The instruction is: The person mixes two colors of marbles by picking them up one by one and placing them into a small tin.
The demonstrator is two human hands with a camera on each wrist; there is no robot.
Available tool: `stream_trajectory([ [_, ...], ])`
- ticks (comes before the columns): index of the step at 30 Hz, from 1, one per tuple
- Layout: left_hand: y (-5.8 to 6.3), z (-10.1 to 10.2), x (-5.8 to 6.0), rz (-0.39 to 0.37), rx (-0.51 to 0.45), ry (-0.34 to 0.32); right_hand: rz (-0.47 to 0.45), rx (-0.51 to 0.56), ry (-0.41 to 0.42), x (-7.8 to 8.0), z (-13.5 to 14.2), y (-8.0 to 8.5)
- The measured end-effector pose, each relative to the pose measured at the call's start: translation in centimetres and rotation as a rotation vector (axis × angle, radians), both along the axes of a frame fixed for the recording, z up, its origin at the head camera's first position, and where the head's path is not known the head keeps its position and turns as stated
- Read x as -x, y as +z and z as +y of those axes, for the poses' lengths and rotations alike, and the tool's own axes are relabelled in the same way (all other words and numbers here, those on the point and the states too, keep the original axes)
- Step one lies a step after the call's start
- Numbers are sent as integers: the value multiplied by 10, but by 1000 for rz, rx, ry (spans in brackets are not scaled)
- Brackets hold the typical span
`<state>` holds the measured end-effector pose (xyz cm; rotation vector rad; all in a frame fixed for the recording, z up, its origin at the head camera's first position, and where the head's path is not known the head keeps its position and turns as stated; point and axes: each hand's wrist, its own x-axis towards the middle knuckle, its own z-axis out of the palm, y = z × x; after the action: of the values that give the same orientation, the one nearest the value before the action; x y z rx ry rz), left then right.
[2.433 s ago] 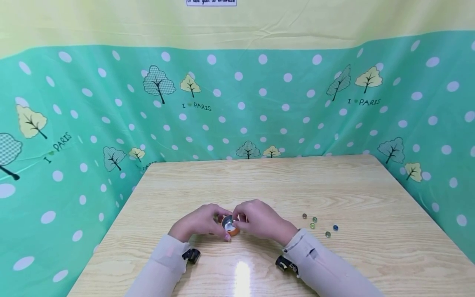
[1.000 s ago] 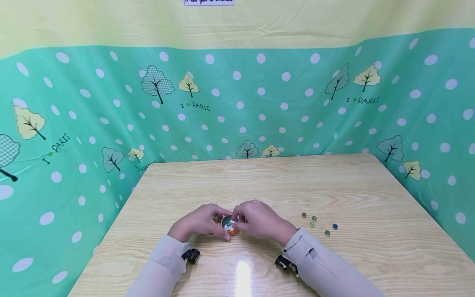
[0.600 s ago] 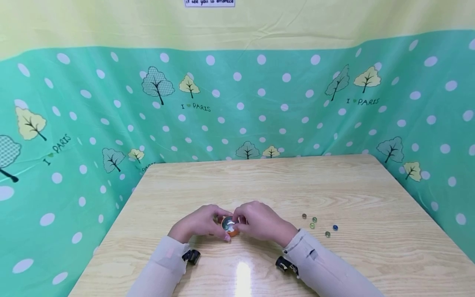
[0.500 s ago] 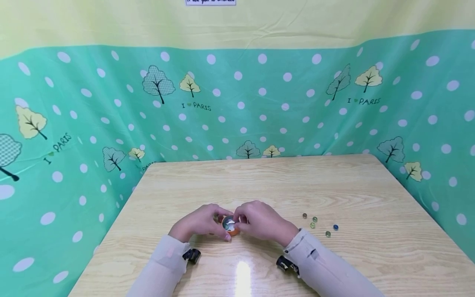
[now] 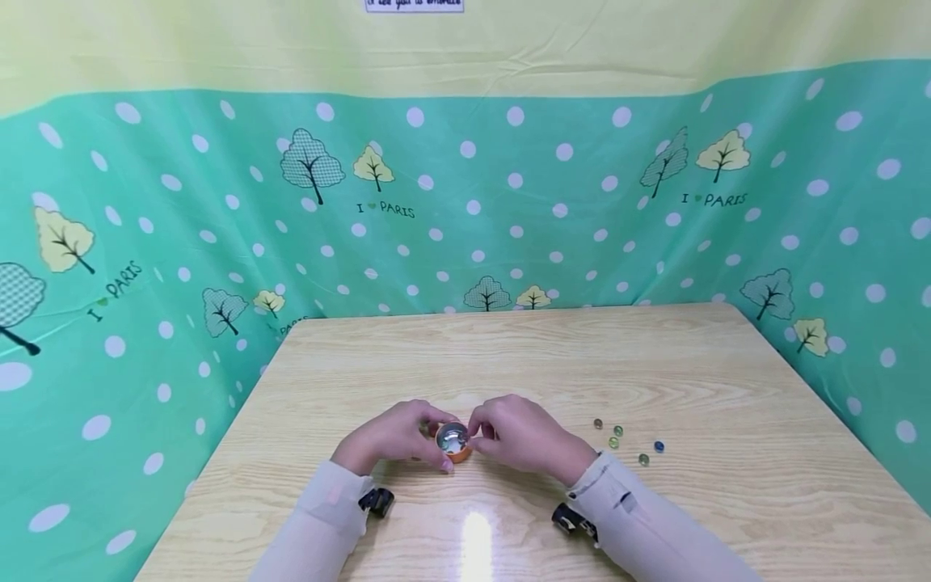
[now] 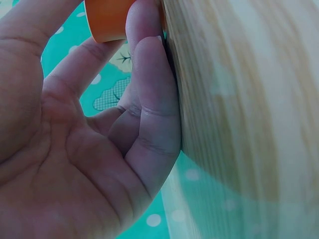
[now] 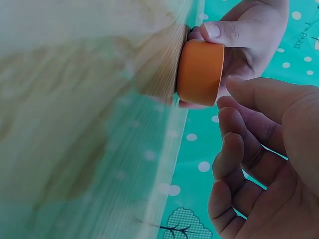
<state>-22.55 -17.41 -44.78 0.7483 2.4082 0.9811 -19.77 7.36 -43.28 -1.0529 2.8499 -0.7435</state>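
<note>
A small orange cup [image 5: 460, 456] stands on the table, its inside silvery with small dark and greenish spots at the bottom. My left hand [image 5: 398, 435] holds it from the left, thumb on the near side and fingers around the far side. In the left wrist view the orange wall [image 6: 107, 20] shows between the thumb and fingers. My right hand [image 5: 525, 435] is just right of the rim. Seen from the right wrist, its thumb [image 7: 259, 94] and loosely bent fingers are beside the cup [image 7: 200, 72] with nothing between them.
Several small glass marbles lie on the wooden table [image 5: 509, 356] to the right of my right hand: a brown one [image 5: 598, 423], greenish ones such as the yellow-green marble [image 5: 614, 443], and a blue one [image 5: 659, 446]. A green dotted cloth [image 5: 465, 202] hangs behind the table.
My right hand has drawn back slightly to the right, its fingertips leaving the cup's opening, so more of the inside shows. My left hand and the loose marbles have stayed put.
</note>
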Motion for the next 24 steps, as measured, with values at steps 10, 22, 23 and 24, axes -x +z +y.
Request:
stream_trajectory([
  [10, 0, -1, 0, 15, 2, 2, 26, -20, -3, 0, 12, -4],
  [22, -1, -1, 0, -22, 17, 43, 32, -26, -36, -2, 28, 0],
  [23, -1, -1, 0, -26, 18, 47, 35, -30, -41, -3, 30, 0],
  [24, 0, -1, 0, -29, 18, 51, 39, -33, -46, -3, 31, 0],
])
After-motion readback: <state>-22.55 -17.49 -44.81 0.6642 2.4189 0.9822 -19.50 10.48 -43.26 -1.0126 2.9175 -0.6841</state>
